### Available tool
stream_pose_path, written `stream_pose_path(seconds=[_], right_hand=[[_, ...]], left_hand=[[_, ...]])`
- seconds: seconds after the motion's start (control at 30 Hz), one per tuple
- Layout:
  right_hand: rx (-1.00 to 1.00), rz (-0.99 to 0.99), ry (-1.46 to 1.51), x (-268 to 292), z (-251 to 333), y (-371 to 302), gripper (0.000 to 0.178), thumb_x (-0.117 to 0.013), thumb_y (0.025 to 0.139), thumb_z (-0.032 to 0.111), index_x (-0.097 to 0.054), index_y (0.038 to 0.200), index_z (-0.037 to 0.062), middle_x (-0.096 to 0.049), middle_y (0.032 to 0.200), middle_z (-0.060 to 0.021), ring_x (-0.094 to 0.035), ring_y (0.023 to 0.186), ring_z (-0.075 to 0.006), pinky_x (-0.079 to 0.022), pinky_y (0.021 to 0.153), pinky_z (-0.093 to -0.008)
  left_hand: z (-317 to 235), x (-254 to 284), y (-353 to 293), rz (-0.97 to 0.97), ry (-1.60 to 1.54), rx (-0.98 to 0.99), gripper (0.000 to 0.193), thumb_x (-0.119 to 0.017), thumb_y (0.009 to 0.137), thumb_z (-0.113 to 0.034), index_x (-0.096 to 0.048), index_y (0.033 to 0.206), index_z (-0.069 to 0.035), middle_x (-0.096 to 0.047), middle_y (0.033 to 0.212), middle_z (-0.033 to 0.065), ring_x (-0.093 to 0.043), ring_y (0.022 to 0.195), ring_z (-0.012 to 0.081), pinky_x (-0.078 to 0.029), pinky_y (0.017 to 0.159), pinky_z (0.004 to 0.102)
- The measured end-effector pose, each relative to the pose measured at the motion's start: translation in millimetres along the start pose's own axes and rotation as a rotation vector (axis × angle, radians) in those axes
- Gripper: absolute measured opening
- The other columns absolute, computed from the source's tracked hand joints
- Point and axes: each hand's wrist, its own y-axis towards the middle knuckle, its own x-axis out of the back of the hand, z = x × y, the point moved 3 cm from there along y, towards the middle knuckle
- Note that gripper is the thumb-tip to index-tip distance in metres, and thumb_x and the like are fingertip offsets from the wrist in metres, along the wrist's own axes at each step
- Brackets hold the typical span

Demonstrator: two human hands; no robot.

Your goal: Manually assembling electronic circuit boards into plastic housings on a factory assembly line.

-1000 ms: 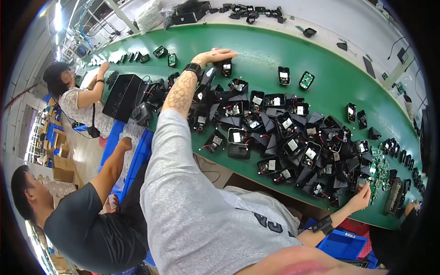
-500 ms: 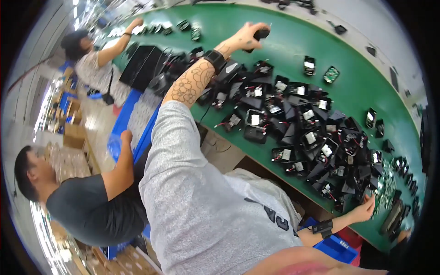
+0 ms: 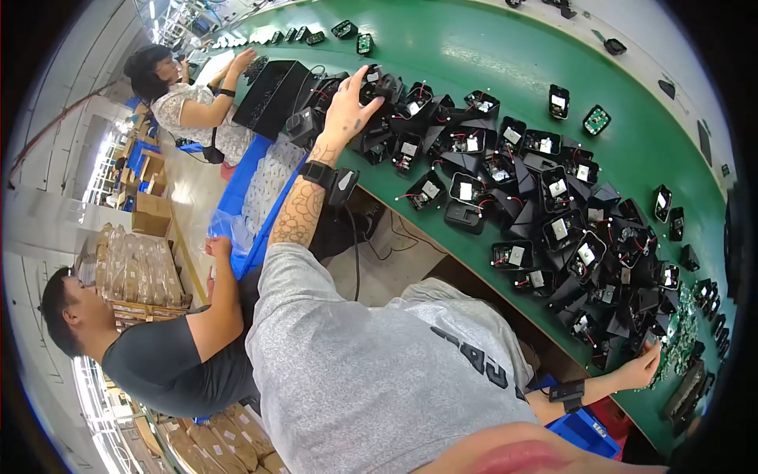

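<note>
My left hand [image 3: 347, 110] reaches over the far left end of a heap of black plastic housings [image 3: 557, 186]. Its thumb and fingers are around a black housing [image 3: 387, 85], low among the others. At the right end of the heap, my right hand [image 3: 638, 368] has its fingers pressed together beside a pile of small green circuit boards [image 3: 679, 340]. What it pinches, if anything, is too small to make out. Many housings lie face up, showing white labels and thin red wires.
Everything lies on a green worktable [image 3: 474, 59]. A black bin [image 3: 272, 99] and a blue tray of clear plastic parts [image 3: 272, 178] stand at the left. Two co-workers sit on that side. A blue crate [image 3: 584, 430] is below the table's near edge.
My left hand has come back leftward from above the table's far part, bringing the black housing down to the heap. My right hand has stayed beside the circuit boards. The view has shifted slightly.
</note>
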Motion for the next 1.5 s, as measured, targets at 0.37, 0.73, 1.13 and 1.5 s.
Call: stream_pose_path(seconds=[0.37, 0.73, 1.13, 1.5], right_hand=[[0.037, 0.001, 0.072, -6, -2, 3, 0.029, -0.057, 0.092, 0.027, -0.07, 0.099, 0.0022, -0.068, 0.079, -0.0053, -0.061, 0.072, -0.011, -0.048, 0.066, -0.0238], [0.082, 0.018, 0.07, -7, 3, 5, 0.03, -0.056, 0.092, 0.026, -0.069, 0.097, 0.0005, -0.067, 0.078, -0.007, -0.061, 0.072, -0.0133, -0.048, 0.068, -0.0255], [-0.074, -0.041, 0.207, 2, -7, -5, 0.03, -0.059, 0.09, 0.027, -0.069, 0.093, -0.0012, -0.066, 0.075, -0.0069, -0.061, 0.068, -0.0133, -0.048, 0.062, -0.0247], [0.005, 0.013, 0.048, -2, 1, 6, 0.031, -0.055, 0.092, 0.029, -0.07, 0.099, 0.003, -0.067, 0.078, -0.005, -0.062, 0.073, -0.0127, -0.047, 0.067, -0.0244]], left_hand=[[43, -26, 2, -0.004, 0.109, 0.139, 0.078, -0.041, 0.086, -0.063, -0.014, 0.147, -0.023, -0.017, 0.148, 0.0246, -0.016, 0.135, 0.0451, -0.018, 0.104, 0.0616], [-285, -57, 97, 0.577, 0.181, -0.344, 0.063, -0.051, 0.085, -0.053, -0.051, 0.126, -0.006, -0.065, 0.106, 0.0153, -0.062, 0.098, 0.0316, -0.049, 0.085, 0.0427], [-232, -97, 171, 0.034, 0.03, -0.28, 0.023, -0.059, 0.073, -0.017, -0.063, 0.089, -0.001, -0.063, 0.079, 0.0253, -0.065, 0.079, 0.036, -0.054, 0.071, 0.0437], [74, -19, 115, 0.162, 0.219, 0.407, 0.052, -0.072, 0.067, -0.05, -0.07, 0.092, -0.005, -0.067, 0.096, 0.0169, -0.064, 0.092, 0.0316, -0.049, 0.083, 0.0381]])
